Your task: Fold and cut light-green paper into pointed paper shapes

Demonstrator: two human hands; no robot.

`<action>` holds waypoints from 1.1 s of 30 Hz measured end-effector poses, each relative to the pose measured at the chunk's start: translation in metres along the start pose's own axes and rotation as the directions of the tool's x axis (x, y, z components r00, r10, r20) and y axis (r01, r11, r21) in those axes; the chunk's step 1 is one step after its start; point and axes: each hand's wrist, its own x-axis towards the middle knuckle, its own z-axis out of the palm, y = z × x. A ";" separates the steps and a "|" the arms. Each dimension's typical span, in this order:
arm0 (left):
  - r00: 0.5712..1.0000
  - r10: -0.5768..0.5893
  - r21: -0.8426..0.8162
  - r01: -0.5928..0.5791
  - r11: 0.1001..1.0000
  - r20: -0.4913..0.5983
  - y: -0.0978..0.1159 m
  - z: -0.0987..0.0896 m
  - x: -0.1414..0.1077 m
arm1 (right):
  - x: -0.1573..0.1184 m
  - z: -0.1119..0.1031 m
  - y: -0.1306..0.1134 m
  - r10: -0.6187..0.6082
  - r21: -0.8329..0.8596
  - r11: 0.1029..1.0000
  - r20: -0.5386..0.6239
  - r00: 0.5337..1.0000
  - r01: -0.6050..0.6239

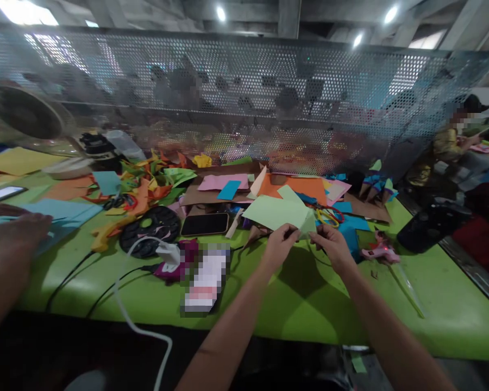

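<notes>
A light green sheet of paper (271,212) is held up over the green table, its near right corner folded over. My left hand (283,244) pinches the sheet's near edge between thumb and fingers. Close beside it, my right hand (332,243) is closed at the folded corner, its fingertips on the paper. Behind the hands lie scissors (329,217) with yellow and red handles, partly covered. To the right of my right hand rests a pink glue gun (380,252). A brown paper cone (257,234) lies left of my left hand.
Another person's hand (22,233) presses on light blue paper (71,212) at the left. A power strip (175,266), white cable (118,288), black phone (205,224) and black round tray (150,231) lie left of me. A black bottle (432,222) stands right. Perforated metal panels (236,76) rise behind.
</notes>
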 end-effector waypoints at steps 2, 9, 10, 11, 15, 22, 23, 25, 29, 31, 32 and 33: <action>0.999 -0.024 -0.016 0.023 1.000 -0.024 -0.001 -0.001 0.002 | 0.000 0.001 -0.002 -0.008 -0.017 1.000 0.008 1.000 0.008; 0.999 -0.045 0.015 0.045 0.999 -0.004 -0.003 -0.002 0.001 | 0.002 -0.001 0.000 -0.038 -0.041 0.998 -0.052 0.998 0.036; 0.999 -0.033 0.024 0.033 0.999 -0.006 -0.003 -0.002 0.001 | 0.002 -0.001 0.001 -0.041 -0.048 0.998 -0.045 0.998 0.039; 1.000 -0.022 0.029 0.023 0.999 -0.012 -0.003 -0.002 0.000 | 0.002 0.000 0.003 -0.044 -0.058 0.997 -0.035 0.998 0.042; 0.998 -0.032 0.015 0.033 0.999 -0.047 0.000 -0.005 0.000 | -0.001 0.003 0.004 -0.050 -0.087 0.995 0.008 0.999 0.050; 0.958 -0.075 -0.001 0.078 0.997 -0.278 -0.007 -0.025 0.005 | 0.003 -0.007 0.003 -0.097 -0.112 0.990 -0.066 0.993 0.090; 0.949 -0.077 0.003 0.082 0.997 -0.307 -0.010 -0.029 0.006 | 0.004 -0.009 0.005 -0.112 -0.133 0.986 -0.074 0.991 0.102; 0.932 -0.076 0.014 0.087 0.996 -0.354 -0.013 -0.036 0.008 | 0.006 -0.011 0.009 -0.160 -0.212 0.967 -0.075 0.984 0.141; 0.897 -0.061 0.040 0.088 0.995 -0.438 -0.018 -0.046 0.011 | 0.007 -0.003 0.016 -0.317 -0.570 0.767 0.066 0.946 0.296; 0.874 -0.052 0.051 0.087 0.995 -0.484 -0.020 -0.049 0.012 | 0.005 0.009 0.018 -0.345 -0.741 0.570 0.178 0.922 0.356; 0.863 -0.047 0.057 0.087 0.995 -0.503 -0.021 -0.051 0.012 | 0.004 0.015 0.019 -0.342 -0.799 0.475 0.218 0.914 0.369; 0.854 -0.044 0.059 0.087 0.995 -0.519 -0.021 -0.052 0.012 | 0.004 0.022 0.021 -0.337 -0.840 0.393 0.247 0.909 0.374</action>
